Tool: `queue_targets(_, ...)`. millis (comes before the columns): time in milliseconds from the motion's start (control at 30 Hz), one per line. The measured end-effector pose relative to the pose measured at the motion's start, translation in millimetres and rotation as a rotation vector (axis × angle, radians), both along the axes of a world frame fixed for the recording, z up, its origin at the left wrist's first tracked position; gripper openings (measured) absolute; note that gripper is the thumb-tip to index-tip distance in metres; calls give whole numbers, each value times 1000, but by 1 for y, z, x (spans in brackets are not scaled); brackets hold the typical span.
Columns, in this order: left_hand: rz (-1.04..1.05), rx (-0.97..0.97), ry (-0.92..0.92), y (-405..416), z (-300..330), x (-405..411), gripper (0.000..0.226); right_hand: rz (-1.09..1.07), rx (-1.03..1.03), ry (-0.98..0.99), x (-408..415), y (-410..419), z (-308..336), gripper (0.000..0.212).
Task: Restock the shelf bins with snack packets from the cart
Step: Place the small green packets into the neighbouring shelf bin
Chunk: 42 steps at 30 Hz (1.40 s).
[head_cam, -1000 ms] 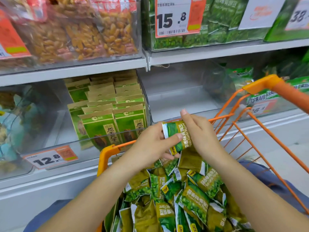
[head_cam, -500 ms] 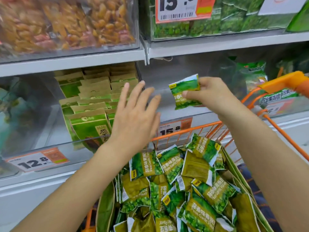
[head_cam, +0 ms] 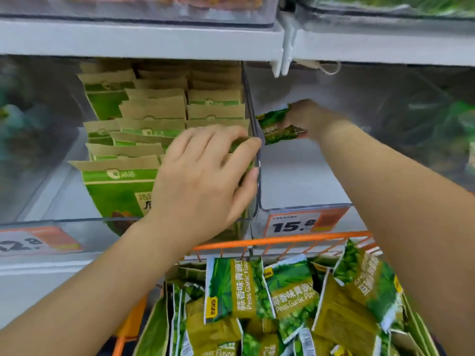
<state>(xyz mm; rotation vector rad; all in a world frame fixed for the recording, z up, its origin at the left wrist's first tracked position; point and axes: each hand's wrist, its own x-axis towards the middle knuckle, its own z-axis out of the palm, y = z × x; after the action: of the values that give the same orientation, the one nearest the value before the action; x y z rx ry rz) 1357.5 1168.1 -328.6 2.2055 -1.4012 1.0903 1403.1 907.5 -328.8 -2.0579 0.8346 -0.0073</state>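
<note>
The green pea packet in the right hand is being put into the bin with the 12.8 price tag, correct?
Not quite. The head view shows the right hand holding the green pea packet inside the bin with the 15.8 price tag.

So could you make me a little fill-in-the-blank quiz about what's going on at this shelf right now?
1. The right hand holds a green pea packet inside the clear bin whose price tag reads ____.
2. The cart full of pea packets has a frame coloured ____.
3. The left hand is in front of the bin of tan-topped ____ bags.

Missing words: 15.8; orange; green
</note>
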Motion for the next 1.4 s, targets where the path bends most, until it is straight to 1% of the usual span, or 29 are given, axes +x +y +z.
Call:
queue_targets(33, 4, 0, 3, 0, 0, 0, 30, 11, 36, -1, 7, -3, -5, 26)
queue_targets(100, 5, -1, 8, 0, 0, 1, 30, 18, 27, 3, 21, -8, -16, 19)
queue_targets(133, 4, 2, 12, 0, 0, 1, 29, 11, -6, -6, 29, -10, -21, 15)
queue_targets(200, 5, 13, 21, -1, -1, 1, 29, -10, -180, 11, 40, -10, -31, 9)
queue_targets(267, 14, 11, 17, -2, -1, 0, 29, -48, -363, 28, 41, -6, -39, 18)
queue_targets(300, 18, 8, 13, -2, -1, 0, 29, -70, -414, 11, 39, -4, -42, 24)
queue_targets(367, 22, 9, 7, -2, -2, 0, 29, -105, -464, -21, 33, -1, -46, 37)
queue_targets(433, 23, 14, 2, -2, -2, 0, 29, -104, -491, -14, 30, 2, -46, 44)
queue_targets(500, 28, 13, -5, -1, -2, 0, 29, -72, -465, -1, 30, 2, -42, 37)
queue_targets(600, 18, 10, -9, -1, -2, 2, 29, -16, -496, 73, 23, 1, -20, 25)
queue_targets(633, 12, 4, -7, 0, -1, 2, 29, 3, -495, 86, 15, 2, -10, 18)
queue_targets(667, 7, -4, -5, 0, 0, 1, 29, 17, -462, 83, 6, 3, 1, 18)
queue_targets(733, 11, -7, 3, 1, 0, 3, 30, 14, -361, 48, -15, 12, 21, 28)
queue_targets(767, 4, -5, 9, 2, 1, 2, 30, 13, -354, 34, -34, 22, 32, 29)
queue_targets(800, -5, 5, 20, 3, 2, 1, 30, 24, -394, 28, -55, 35, 40, 29)
queue_targets(900, -28, 35, 65, 6, 5, -3, 36, -1, -602, -4, -129, 73, 52, 34)
queue_targets(933, -35, 41, 78, 7, 6, -5, 38, -7, -634, 18, -153, 84, 57, 35)
queue_targets(967, -50, 35, 89, 9, 8, -7, 40, 6, -663, 81, -174, 92, 64, 33)
queue_targets(1033, -102, 0, 105, 11, 11, -17, 42, 88, -730, 295, -207, 106, 79, 33)
queue_targets(1100, -158, -42, 106, 11, 13, -28, 42, 171, -802, 444, -227, 117, 91, 40)
queue_targets(1167, -233, -57, 100, 11, 12, -39, 41, 246, -772, 541, -240, 125, 94, 42)
queue_targets(1233, -309, -54, 103, 11, 10, -48, 39, 309, -677, 672, -249, 135, 88, 52)
queue_targets(1300, -368, -42, 114, 12, 9, -53, 37, 359, -651, 719, -254, 140, 75, 47)
queue_targets(1333, -391, -35, 126, 13, 7, -55, 37, 371, -681, 713, -256, 142, 67, 43)
queue_targets(1400, -429, -18, 163, 15, 4, -61, 35, 362, -787, 666, -257, 143, 52, 45)
